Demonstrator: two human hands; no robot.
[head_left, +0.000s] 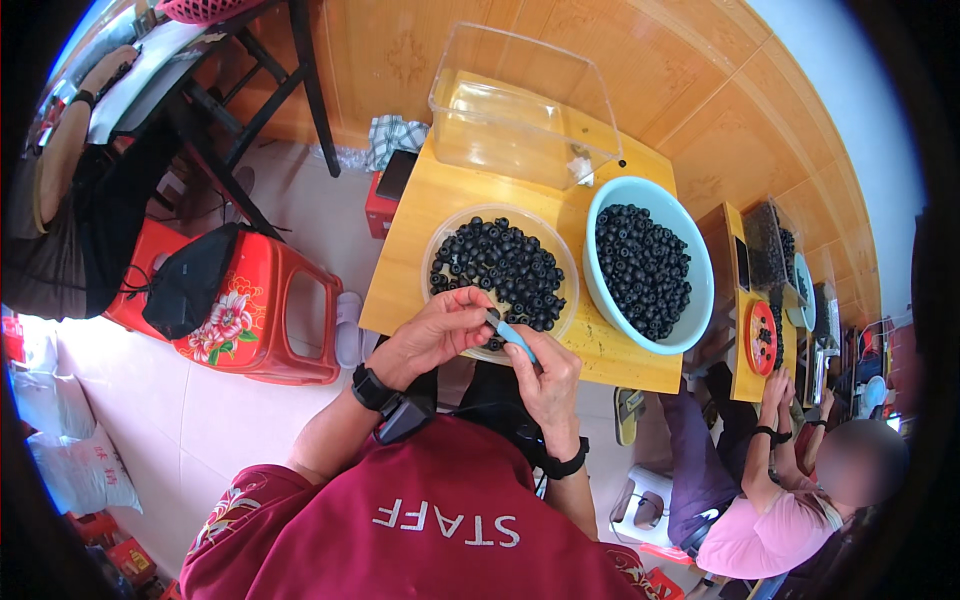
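Observation:
My left hand (447, 330) is closed, thumb and fingers pinched on a small dark piece that looks like a black bead (492, 315), mostly hidden by the fingertips. My right hand (548, 378) grips a small knife (516, 338) with a light blue handle, its short blade pointing at that piece. Both hands meet over the near edge of a round clear tray (572, 300), where many black beads with holes (495, 262) lie spread out. To the right, a light blue basin (703, 300) is heaped with more black beads (640, 265).
The yellow wooden table (400, 290) also bears a clear plastic box (520, 115) at the back. A red stool (285, 320) with a black bag (195, 285) stands left. At right, a person in pink (765, 535) works at another table; another person's arm (65, 150) shows upper left.

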